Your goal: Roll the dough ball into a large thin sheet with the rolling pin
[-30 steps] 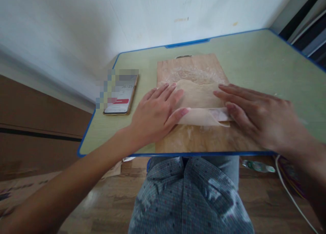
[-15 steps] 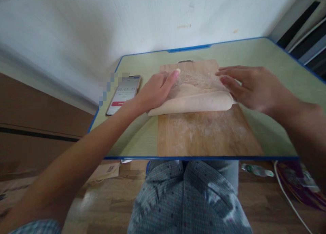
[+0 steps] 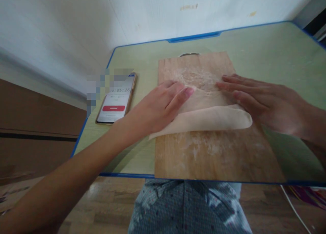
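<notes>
A sheet of pale dough [image 3: 203,100] lies on the floured wooden board [image 3: 211,156]. Along its near side the dough forms a thick roll or fold [image 3: 206,120], whose left tip reaches past the board's edge. My left hand [image 3: 168,103] rests on the left part of the dough, fingers forward and thumb stretched along it; its fingertips are partly hidden. On the other side, my right hand [image 3: 265,101] lies flat with fingers extended over the dough's right edge, its thumb close to the roll's right end. Whether anything is inside the roll cannot be seen.
A phone [image 3: 117,98] showing a running timer lies left of the board. The green table [image 3: 267,51] has a blue rim and stands against a white wall [image 3: 152,13]. A metal handle [image 3: 189,54] sits at the board's far end. A white cable [image 3: 295,207] runs across the floor.
The view has tilted down and moved closer to the board. Both hands remain at the dough's sides, the left thumb now lying lower over it. The phone's timer has advanced one second.
</notes>
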The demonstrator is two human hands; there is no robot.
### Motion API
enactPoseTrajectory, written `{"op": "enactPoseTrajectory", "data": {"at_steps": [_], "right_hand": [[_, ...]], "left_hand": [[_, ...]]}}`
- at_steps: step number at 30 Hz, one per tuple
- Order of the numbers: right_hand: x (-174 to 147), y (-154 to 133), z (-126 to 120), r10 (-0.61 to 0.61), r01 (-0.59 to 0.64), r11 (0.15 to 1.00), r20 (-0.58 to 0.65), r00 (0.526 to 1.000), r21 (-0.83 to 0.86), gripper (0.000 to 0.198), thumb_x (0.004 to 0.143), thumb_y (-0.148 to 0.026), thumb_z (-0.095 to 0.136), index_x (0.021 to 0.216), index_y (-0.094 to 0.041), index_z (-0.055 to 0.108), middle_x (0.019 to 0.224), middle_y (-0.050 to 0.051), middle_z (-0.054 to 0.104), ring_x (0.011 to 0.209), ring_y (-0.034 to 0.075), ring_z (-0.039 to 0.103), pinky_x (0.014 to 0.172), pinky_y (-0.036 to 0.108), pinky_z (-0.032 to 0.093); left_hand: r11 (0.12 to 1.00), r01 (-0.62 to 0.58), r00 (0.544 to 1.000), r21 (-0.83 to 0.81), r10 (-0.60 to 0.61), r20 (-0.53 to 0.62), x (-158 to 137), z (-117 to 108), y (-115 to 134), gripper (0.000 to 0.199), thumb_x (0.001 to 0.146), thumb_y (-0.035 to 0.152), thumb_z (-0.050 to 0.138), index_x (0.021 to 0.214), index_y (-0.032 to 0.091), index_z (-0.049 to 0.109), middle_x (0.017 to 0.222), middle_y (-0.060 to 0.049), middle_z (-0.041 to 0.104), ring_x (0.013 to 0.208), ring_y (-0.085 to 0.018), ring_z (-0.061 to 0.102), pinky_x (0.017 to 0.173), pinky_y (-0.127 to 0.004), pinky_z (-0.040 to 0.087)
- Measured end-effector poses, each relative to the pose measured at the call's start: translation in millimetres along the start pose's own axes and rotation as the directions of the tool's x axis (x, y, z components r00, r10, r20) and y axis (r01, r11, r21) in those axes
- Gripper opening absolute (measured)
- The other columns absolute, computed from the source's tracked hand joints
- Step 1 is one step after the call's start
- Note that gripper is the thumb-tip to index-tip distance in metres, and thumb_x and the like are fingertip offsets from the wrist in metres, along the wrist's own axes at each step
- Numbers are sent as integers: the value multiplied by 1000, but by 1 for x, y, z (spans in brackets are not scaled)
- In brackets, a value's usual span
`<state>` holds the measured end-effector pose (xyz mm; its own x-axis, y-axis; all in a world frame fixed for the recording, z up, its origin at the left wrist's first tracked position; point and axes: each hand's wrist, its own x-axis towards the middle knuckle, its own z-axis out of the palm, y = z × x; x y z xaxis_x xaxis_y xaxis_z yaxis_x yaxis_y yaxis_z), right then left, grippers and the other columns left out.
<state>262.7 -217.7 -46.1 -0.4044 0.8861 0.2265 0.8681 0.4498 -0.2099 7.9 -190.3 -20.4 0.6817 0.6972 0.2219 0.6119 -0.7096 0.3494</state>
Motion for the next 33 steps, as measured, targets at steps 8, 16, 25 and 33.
{"op": "enactPoseTrajectory", "data": {"at_steps": [8, 16, 25, 33], "right_hand": [[-23, -32, -7, 6, -23, 985, -97, 995, -173, 46, 94, -30, 25, 119, -12, 59, 123, 9, 59, 112, 25, 56, 88, 42, 52], [-54, -53, -7, 17, -40, 989, -163, 987, -141, 42, 91, -23, 34, 120, -5, 57, 128, 14, 55, 121, 23, 48, 101, 42, 41], [-86, -72, -2, 34, -67, 986, -211, 977, -155, 43, 85, -18, 41, 128, -16, 48, 129, 13, 55, 120, 24, 50, 101, 46, 38], [-101, -85, -3, 23, -71, 981, -253, 967, -181, 53, 81, -15, 47, 134, -17, 43, 123, 13, 60, 111, 27, 57, 95, 44, 43]], "left_hand": [[992, 71, 985, 106, -87, 151, -14, -2, 13, 67, 92, 55, 8, 129, 12, 44, 141, -13, 40, 135, -24, 30, 109, -42, 28], [974, -13, 980, 225, -32, 196, -29, 0, 31, 91, 74, 79, 24, 136, 14, 37, 144, -18, 34, 135, -36, 23, 106, -55, 25], [947, -52, 985, 319, -4, 172, -50, 5, 50, 109, 65, 87, 23, 133, 4, 39, 140, -25, 37, 133, -40, 28, 106, -57, 23], [947, -50, 986, 317, -4, 168, -63, 8, 58, 109, 66, 86, 16, 132, 3, 40, 140, -25, 38, 132, -36, 32, 108, -52, 23]]}}
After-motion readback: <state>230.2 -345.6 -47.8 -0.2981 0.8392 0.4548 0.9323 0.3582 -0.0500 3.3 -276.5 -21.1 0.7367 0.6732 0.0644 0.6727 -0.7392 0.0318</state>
